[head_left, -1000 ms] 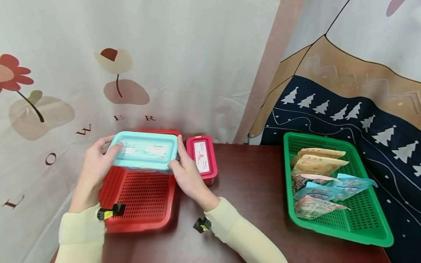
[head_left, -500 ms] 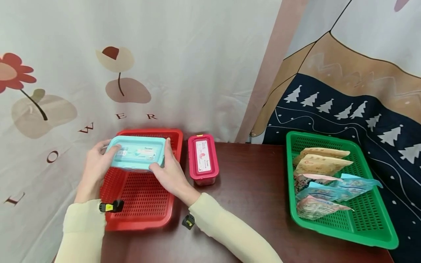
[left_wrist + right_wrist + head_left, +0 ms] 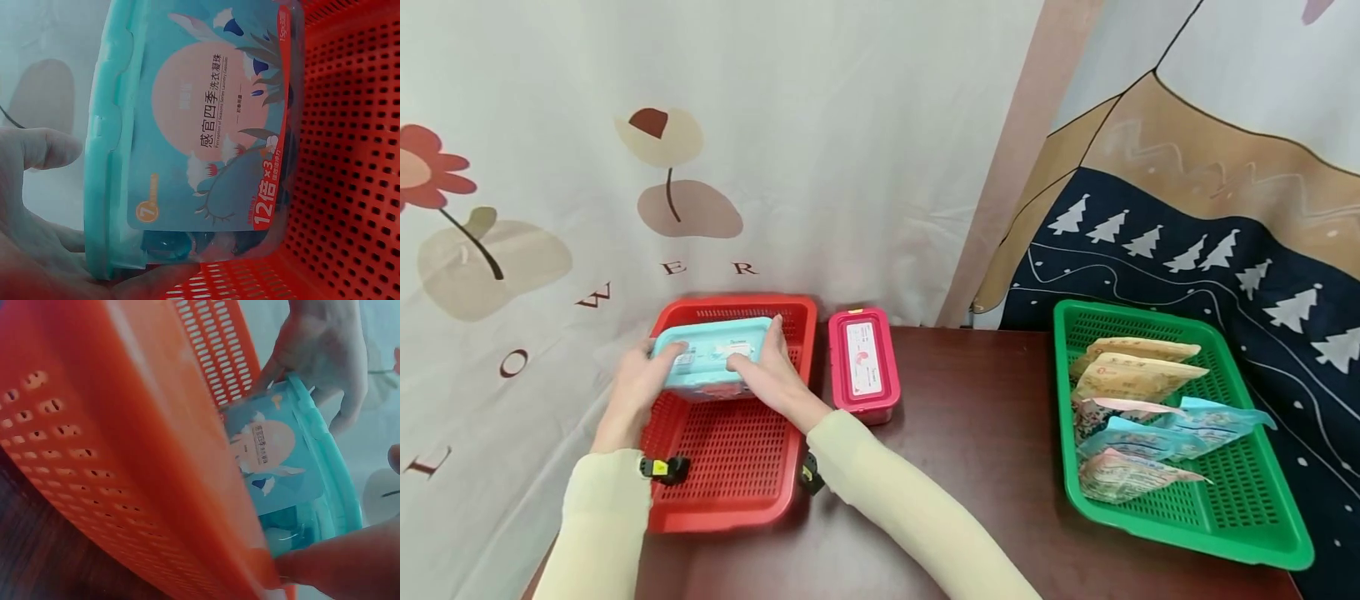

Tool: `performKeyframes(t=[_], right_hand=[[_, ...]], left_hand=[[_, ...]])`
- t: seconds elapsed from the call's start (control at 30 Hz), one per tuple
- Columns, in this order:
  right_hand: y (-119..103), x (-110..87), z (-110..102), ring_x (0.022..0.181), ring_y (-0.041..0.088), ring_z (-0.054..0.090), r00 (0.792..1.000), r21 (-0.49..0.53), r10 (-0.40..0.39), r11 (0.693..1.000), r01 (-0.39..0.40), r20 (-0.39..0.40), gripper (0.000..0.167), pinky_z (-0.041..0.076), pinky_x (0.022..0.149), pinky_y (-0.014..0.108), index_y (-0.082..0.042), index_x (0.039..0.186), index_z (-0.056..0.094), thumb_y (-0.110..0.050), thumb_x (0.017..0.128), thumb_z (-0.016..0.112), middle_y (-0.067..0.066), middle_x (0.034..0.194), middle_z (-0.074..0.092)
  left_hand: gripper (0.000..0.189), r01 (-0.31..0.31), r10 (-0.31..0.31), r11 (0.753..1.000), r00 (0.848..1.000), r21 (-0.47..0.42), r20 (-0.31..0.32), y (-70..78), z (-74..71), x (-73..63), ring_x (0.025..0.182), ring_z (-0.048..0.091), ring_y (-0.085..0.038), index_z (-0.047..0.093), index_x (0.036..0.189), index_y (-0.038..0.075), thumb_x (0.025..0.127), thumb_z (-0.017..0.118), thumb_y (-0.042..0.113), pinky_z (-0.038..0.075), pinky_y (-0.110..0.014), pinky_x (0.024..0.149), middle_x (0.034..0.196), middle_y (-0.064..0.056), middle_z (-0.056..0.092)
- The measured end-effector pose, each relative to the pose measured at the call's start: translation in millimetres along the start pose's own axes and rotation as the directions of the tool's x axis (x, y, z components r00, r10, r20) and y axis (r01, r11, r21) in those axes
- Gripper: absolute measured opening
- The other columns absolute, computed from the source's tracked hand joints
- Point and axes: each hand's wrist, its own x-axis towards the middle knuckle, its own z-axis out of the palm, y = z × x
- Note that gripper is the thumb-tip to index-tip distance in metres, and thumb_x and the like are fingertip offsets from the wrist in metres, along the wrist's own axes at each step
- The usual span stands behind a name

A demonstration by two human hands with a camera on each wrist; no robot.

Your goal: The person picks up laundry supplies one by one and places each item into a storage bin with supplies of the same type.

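Observation:
A clear box of laundry capsules [image 3: 711, 354] with a turquoise lid is held between both hands at the far end of the red basket [image 3: 730, 454]. My left hand [image 3: 638, 385] grips its left end, the thumb on the lid. The right hand [image 3: 772, 377] grips the opposite end, its thumb also over the lid's edge. In the left wrist view the box's printed label [image 3: 209, 125] shows, with red basket mesh beyond it. In the right wrist view the basket wall [image 3: 169, 456] hides part of the box.
A second box with a crimson lid [image 3: 863, 358] stands on the brown table [image 3: 970, 450], right of the red basket. Farther right is a green basket [image 3: 1240, 500] with several upright pouches [image 3: 1131, 379]. A printed curtain [image 3: 850, 167] hangs behind the table.
Both hands have carried the turquoise-lidded box left, then lowered it into the far part of the red basket. The crimson-lidded box and green basket have stayed put.

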Motion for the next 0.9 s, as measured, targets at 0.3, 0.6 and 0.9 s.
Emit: performKeyframes(t=[0.3, 0.6, 0.9], right_hand=[[4.3, 17.5, 4.7, 0.156, 0.02, 0.018, 0.983, 0.006, 0.183, 0.983, -0.183, -0.01, 0.114, 0.035, 0.116, 0.043, -0.02, 0.167, -0.008, -0.045, 0.083, 0.064, 0.007, 0.173, 0.011], [0.0, 21.9, 2.8, 0.158, 0.025, 0.014, 0.985, -0.086, 0.164, 0.982, -0.168, -0.059, 0.102, 0.031, 0.12, 0.046, -0.013, 0.167, 0.001, -0.041, 0.091, 0.062, 0.008, 0.174, 0.0], [-13.6, 6.1, -2.7, 0.158, 0.033, 0.009, 0.996, -0.277, -0.091, 0.958, 0.08, -0.025, 0.086, 0.023, 0.123, 0.053, -0.014, 0.167, 0.014, -0.036, 0.097, 0.059, 0.007, 0.174, 0.002]], left_hand=[[0.086, 0.023, -0.025, 0.999, 0.999, 0.04, 0.045, -4.2, 4.7, 14.8, 0.114, 0.051, -0.032, 0.022, 0.157, -0.013, 0.104, 0.044, 0.052, 0.045, -0.03, 0.083, 0.141, -0.03, 0.046], [0.081, 0.031, -0.032, 0.999, 0.999, 0.031, 0.025, -7.8, 13.7, 20.1, 0.12, 0.049, -0.035, 0.028, 0.155, -0.014, 0.105, 0.045, 0.048, 0.045, -0.045, 0.099, 0.143, -0.03, 0.046], [0.089, 0.007, -0.008, 0.993, 1.0, 0.122, 0.007, -2.5, 12.5, 10.1, 0.153, 0.014, -0.051, -0.001, 0.162, -0.006, 0.106, 0.044, 0.047, 0.021, -0.066, 0.119, 0.167, -0.032, 0.009]])
